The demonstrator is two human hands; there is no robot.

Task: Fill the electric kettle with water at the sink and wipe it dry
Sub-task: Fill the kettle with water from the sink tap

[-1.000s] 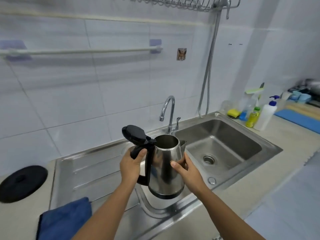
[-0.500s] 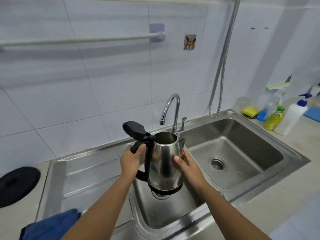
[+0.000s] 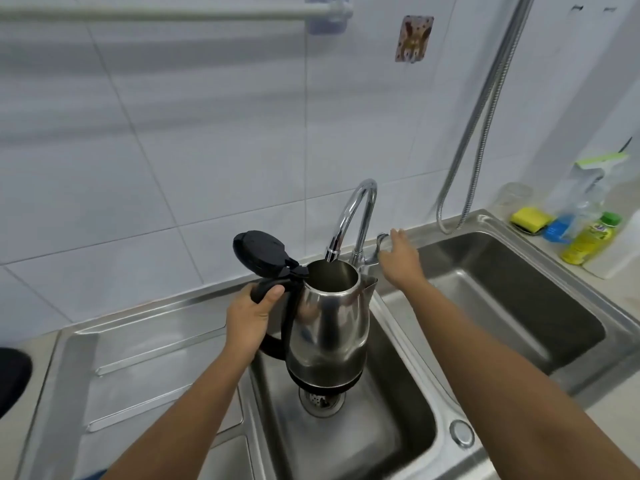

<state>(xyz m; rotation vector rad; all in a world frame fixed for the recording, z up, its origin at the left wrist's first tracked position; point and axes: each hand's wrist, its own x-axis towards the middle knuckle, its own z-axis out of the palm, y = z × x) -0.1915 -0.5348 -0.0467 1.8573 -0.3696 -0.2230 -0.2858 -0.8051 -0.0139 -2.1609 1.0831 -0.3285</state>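
Observation:
A steel electric kettle [image 3: 329, 327] with its black lid [image 3: 261, 252] flipped open hangs upright over the small left sink basin [image 3: 388, 434]. Its mouth sits right under the chrome faucet spout [image 3: 349, 220]. My left hand [image 3: 251, 318] is shut on the kettle's black handle. My right hand [image 3: 400, 256] is off the kettle, fingers apart, at the faucet lever [image 3: 381, 239]; I cannot tell if it touches it. No water is visibly running.
A larger sink basin [image 3: 512, 299] lies to the right and a ribbed drainboard [image 3: 145, 362] to the left. A yellow sponge [image 3: 531, 219], a green bottle [image 3: 592, 242] and a white bottle stand at the back right. A metal hose [image 3: 485, 109] hangs down the tiled wall.
My right hand has left the kettle's body and reached up to the faucet lever. The kettle has moved further under the spout, held by my left hand alone.

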